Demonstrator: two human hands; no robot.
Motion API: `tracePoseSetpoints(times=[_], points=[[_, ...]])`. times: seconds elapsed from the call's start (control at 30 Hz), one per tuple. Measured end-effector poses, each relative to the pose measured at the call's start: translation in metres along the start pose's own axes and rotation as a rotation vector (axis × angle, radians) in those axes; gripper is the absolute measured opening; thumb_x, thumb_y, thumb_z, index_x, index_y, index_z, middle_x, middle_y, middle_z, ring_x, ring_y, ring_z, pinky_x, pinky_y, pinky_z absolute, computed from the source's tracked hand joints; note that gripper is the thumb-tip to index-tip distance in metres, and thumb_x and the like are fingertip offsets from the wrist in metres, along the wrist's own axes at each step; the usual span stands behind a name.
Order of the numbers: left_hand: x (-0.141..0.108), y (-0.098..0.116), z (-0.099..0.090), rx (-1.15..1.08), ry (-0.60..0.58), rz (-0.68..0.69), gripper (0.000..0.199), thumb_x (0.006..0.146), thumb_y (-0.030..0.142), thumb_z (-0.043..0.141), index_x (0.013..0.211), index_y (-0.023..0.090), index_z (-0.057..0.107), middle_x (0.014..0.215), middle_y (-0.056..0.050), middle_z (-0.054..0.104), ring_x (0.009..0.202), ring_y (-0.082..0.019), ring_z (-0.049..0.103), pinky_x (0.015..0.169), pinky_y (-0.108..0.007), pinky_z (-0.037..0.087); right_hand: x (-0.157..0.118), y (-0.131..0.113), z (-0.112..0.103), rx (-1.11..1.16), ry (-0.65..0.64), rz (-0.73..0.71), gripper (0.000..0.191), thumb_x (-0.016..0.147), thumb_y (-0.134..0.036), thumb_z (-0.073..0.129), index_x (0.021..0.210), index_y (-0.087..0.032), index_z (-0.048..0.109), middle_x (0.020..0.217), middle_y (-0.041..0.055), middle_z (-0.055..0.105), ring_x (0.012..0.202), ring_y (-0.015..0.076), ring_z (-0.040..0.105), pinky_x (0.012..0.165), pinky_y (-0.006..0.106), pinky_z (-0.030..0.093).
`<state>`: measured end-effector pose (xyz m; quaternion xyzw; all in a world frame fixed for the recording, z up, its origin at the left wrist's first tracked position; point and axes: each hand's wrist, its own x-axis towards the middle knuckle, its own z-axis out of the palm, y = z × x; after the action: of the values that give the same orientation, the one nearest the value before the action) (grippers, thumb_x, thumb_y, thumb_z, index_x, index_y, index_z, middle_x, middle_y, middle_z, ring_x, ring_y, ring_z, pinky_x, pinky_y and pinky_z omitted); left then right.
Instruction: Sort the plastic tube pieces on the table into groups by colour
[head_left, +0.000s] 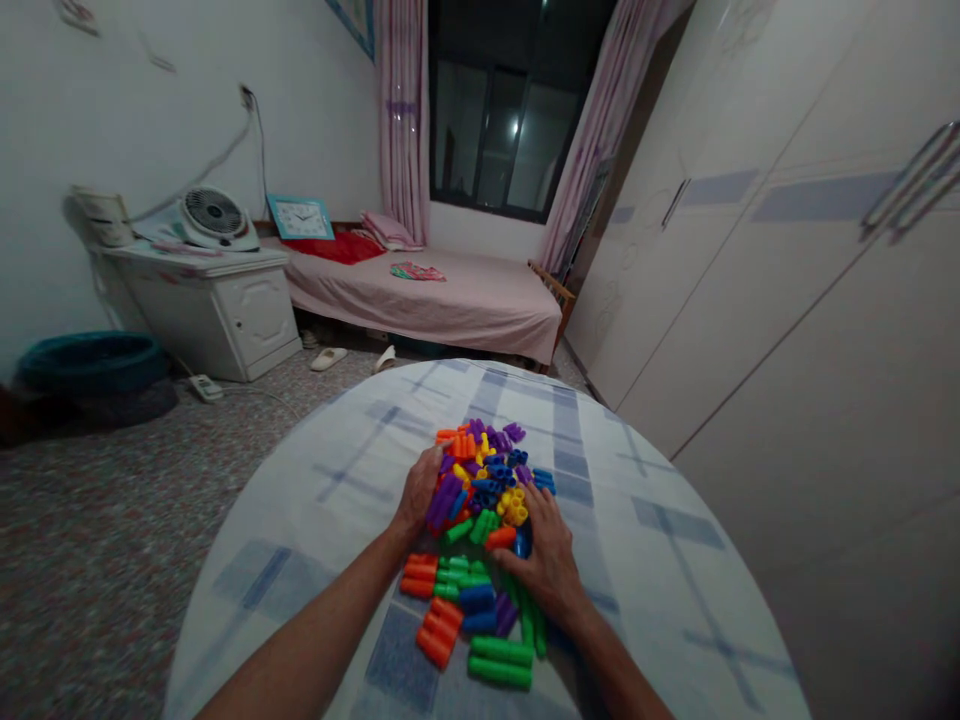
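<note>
Left hand (421,490), right hand (547,545), colourful tube pieces (493,482) between

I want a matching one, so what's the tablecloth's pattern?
The tablecloth is whitish with blue-grey bands and rectangles; head view shows it.

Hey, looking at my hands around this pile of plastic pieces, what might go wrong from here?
The pile is heaped unevenly between your left hand and right hand, so pushing inward might make pieces tumble and scatter. Also, green pieces lie close to your right wrist, which could knock them out of place if it shifts.
</note>
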<state>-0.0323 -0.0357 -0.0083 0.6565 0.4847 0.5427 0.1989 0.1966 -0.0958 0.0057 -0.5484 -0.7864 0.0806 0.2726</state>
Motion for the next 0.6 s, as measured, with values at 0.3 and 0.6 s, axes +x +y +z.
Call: tracePoseSetpoints(times=[0.3, 0.6], points=[[0.004, 0.015, 0.001, -0.193, 0.050, -0.207, 0.040, 0.086, 0.041, 0.040, 0.111, 0.017, 0.060, 0.114, -0.009, 0.063, 0.110, -0.020, 0.055, 0.102, -0.038, 0.038, -0.004, 0.022, 0.016, 0.035, 0.092, -0.019, 0.064, 0.081, -0.047, 0.054, 0.136, -0.019, 0.037, 0.140, 0.0123, 0.043, 0.133, 0.0303, 0.031, 0.104, 0.052, 0.032], [0.005, 0.012, 0.004, -0.321, 0.082, -0.332, 0.042, 0.086, 0.047, 0.043, 0.111, 0.018, 0.062, 0.117, -0.007, 0.063, 0.114, -0.021, 0.054, 0.105, -0.037, 0.034, -0.004, 0.024, 0.019, -0.006, 0.121, -0.056, 0.058, 0.081, -0.046, 0.055, 0.130, -0.019, 0.045, 0.134, 0.0111, 0.050, 0.131, 0.0310, 0.036, 0.102, 0.051, 0.037]])
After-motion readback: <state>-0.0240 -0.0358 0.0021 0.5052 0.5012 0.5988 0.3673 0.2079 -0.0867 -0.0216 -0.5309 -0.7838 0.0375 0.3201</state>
